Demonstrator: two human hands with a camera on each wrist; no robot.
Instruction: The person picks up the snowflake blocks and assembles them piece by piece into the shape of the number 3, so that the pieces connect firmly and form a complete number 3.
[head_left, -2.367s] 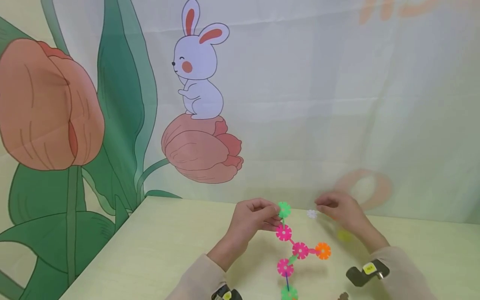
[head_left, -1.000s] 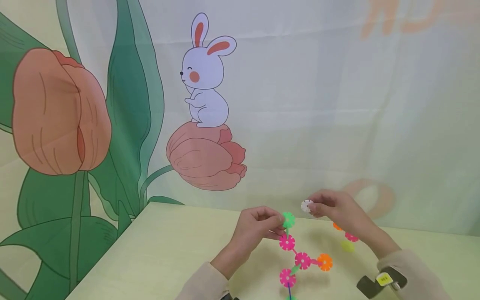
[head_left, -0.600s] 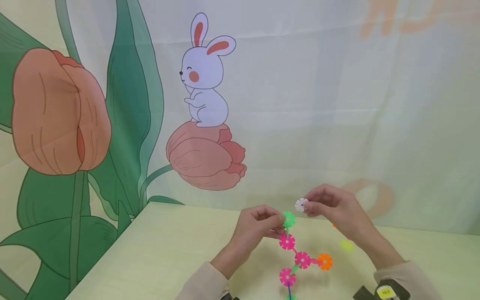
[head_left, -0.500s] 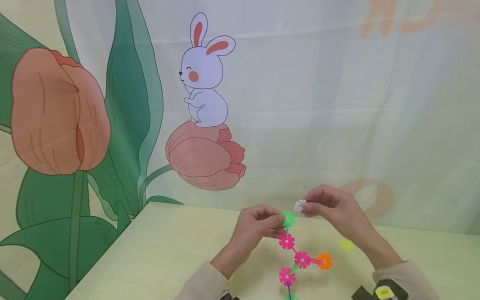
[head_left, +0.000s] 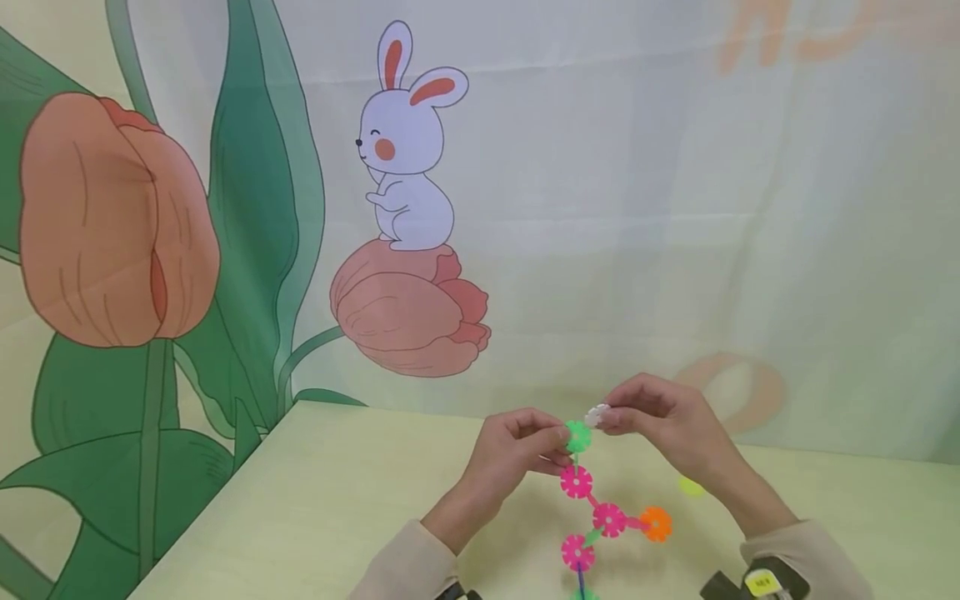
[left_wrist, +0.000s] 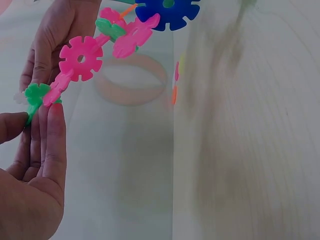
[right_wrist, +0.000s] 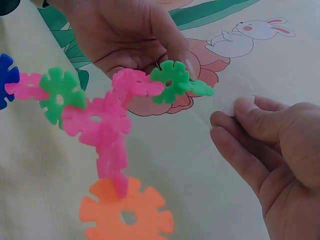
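My left hand (head_left: 504, 454) pinches the green notched disc (head_left: 578, 437) at the upper end of a chain of interlocking snowflake discs. Below it the chain runs through pink discs (head_left: 577, 482), with a branch ending in an orange disc (head_left: 657, 524). A blue disc (left_wrist: 170, 19) shows farther along it in the left wrist view. My right hand (head_left: 669, 421) holds a white snowflake disc (head_left: 596, 415) between thumb and fingers, right at the green disc's upper right edge. In the right wrist view, the white disc (right_wrist: 231, 92) is close to the tip of a green disc (right_wrist: 200, 88).
On the table (head_left: 337, 500), a yellow disc (head_left: 692, 487) lies behind the right forearm, partly hidden. Orange (left_wrist: 174, 95) and pink pieces lie near it in the left wrist view. A printed cloth (head_left: 562, 208) with a rabbit and tulips hangs behind the table.
My right hand has picked the white disc up from the back of the table and brought it left, down to the green disc. My left hand keeps its pinch on the chain, nearly still.
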